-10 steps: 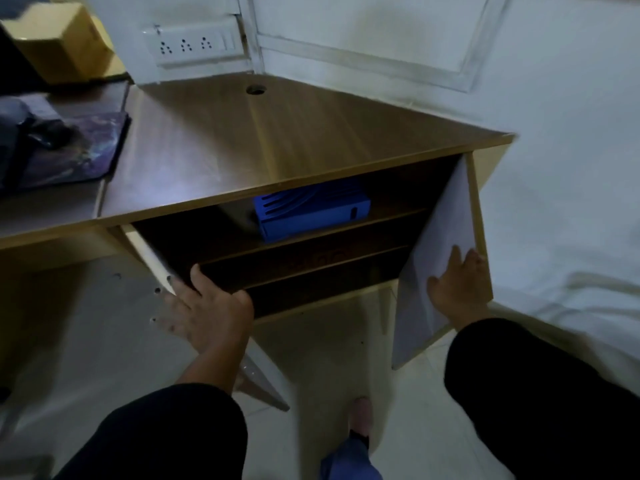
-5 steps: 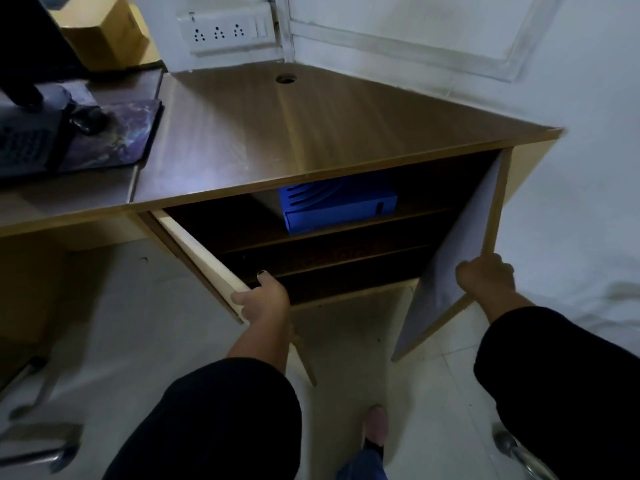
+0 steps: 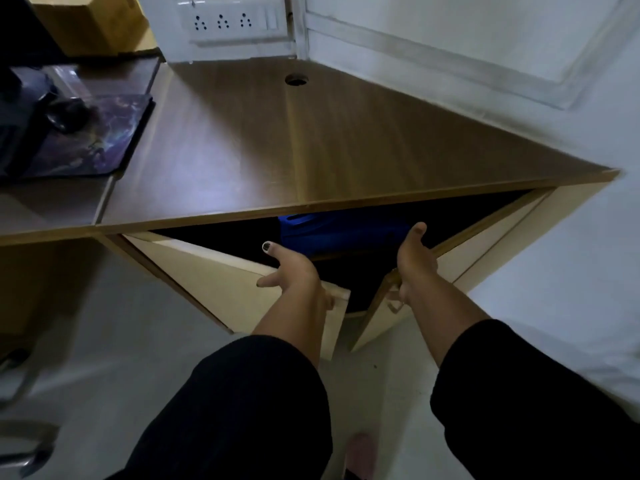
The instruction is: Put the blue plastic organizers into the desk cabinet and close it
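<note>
The left hand point(image 3: 294, 271) sits on the top edge of the left cabinet door point(image 3: 221, 271), thumb hooked over the inner side and fingers point(image 3: 268, 281) spread loosely down the pale outer face, pressing rather than pinching. To finish the closing well, that door should be pushed from near its free edge, the thumb slipping out from behind the edge before it meets the frame under the tabletop point(image 3: 311, 150). Between the two hands, in the dark gap beyond the fingertips, the blue plastic organizers point(image 3: 332, 230) lie on a shelf inside the cabinet; only a deep blue slab with a slotted upper corner shows, and in this dim light it is hard to say whether it is one piece or several stacked. They seem set well back, so the doors should clear them. The right hand point(image 3: 414, 261) grips the top edge of the right cabinet door point(image 3: 478, 244), thumb raised over the edge and the other fingers curled behind it out of sight. Swinging both doors in evenly, and settling which one seats first, would stop the free edges from clashing in the middle.
</note>
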`<state>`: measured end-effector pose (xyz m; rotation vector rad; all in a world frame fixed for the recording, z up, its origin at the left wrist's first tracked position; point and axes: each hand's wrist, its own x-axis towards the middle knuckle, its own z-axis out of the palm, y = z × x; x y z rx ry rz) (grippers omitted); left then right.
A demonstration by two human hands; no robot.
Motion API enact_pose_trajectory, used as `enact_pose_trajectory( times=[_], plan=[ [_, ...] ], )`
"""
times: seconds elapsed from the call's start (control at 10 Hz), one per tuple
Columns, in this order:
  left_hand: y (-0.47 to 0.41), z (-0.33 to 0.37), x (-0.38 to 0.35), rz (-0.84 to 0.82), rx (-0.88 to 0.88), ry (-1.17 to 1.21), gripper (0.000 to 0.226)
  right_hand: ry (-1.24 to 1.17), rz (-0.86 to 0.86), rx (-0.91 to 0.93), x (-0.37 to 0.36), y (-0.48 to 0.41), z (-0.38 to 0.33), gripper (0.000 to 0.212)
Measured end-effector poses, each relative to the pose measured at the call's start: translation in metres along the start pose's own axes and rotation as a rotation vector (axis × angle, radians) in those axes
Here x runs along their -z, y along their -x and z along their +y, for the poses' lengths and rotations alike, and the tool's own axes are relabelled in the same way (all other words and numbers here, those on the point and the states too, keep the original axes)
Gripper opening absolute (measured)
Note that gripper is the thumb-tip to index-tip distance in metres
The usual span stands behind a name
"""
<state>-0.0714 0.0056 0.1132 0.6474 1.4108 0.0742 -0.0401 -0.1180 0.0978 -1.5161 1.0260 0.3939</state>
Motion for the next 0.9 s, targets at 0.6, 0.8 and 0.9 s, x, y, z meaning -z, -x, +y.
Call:
enact_pose_trajectory(
  times=[0.6,0.8,0.9],
  plan=[
    [-0.014,0.023,-0.097,-0.169,-0.136,0.168,0.084,-0.102,-0.175,0.073,-0.059,-0.045,-0.075,0.075],
    [-0.026,0.022,-0.102,-0.178,-0.119,0.184,0.083,-0.128,-0.141,0.07,-0.064,-0.047,-0.078,0.076],
    [-0.022,0.022,-0.089,-0.227,-0.092,0.085,0.079,-0.117,-0.135,0.098,-0.055,-0.038,-0.061,0.074]
  ],
)
